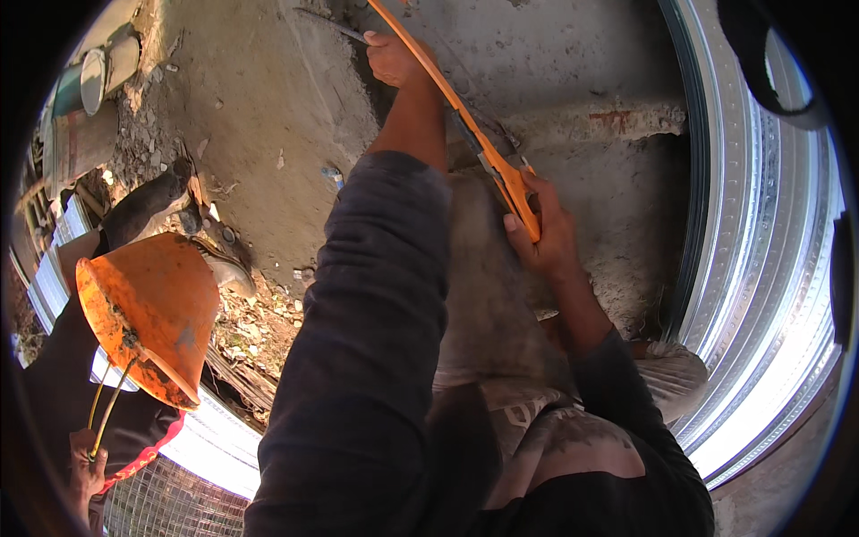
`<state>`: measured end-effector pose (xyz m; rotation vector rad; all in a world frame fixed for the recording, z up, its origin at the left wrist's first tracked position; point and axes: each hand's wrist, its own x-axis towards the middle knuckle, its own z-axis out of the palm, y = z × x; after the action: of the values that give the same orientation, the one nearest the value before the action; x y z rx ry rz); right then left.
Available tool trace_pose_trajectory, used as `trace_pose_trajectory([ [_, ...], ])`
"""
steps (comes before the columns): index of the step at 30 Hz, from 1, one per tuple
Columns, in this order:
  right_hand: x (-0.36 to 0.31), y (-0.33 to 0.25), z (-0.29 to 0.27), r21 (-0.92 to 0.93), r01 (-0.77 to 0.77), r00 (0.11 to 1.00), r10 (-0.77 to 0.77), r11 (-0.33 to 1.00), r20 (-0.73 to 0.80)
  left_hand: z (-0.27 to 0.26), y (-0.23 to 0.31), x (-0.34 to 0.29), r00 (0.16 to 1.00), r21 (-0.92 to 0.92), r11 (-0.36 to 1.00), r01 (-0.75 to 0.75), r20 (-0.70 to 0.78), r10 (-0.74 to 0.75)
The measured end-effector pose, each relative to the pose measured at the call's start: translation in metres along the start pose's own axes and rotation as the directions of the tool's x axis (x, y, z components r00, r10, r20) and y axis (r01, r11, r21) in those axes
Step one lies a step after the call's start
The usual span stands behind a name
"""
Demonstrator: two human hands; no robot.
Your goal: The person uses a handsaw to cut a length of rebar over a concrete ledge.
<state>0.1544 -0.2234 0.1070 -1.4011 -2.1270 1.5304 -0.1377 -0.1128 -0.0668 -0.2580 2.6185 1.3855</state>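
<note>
The person's right hand (550,234) grasps the handle of a long orange tool (456,103), thumb on one side and fingers wrapped round the other. The tool runs slantwise from that grip, away from the person and toward the left, its slim far stretch leaving the view at the top edge. The left hand (394,61) is just left of this far stretch, fingers curled in; a thin grey rod (331,24) meets the fingers on the side away from the tool, but whether they are closed on it cannot be told. So the tool lies with its handle inside the right hand and its upper length passing close beside the left hand and wrist; contact there is unclear.

Beneath the tool is rough grey concrete (591,54). Well to the right of the tool stand long, shiny ribbed metal sheets (769,242). Well to its left, nearer the person, an orange bucket (170,304) smeared with dirt hangs tilted, its wire handle in a co-worker's hand (88,474). Loose rubble (255,331) lies between that bucket and the tool.
</note>
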Motion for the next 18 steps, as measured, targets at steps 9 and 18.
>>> trace_pose_trajectory([
  [9,-0.046,0.03,-0.023,0.108,-0.075,0.995,0.067,0.991,0.071,-0.018,0.017,-0.006,0.985,0.006,0.992,0.127,0.114,-0.127],
  [18,-0.122,0.043,-0.044,0.059,0.186,0.981,-0.182,0.981,-0.068,-0.015,0.003,0.003,0.988,0.13,0.989,-0.068,-0.127,0.084],
])
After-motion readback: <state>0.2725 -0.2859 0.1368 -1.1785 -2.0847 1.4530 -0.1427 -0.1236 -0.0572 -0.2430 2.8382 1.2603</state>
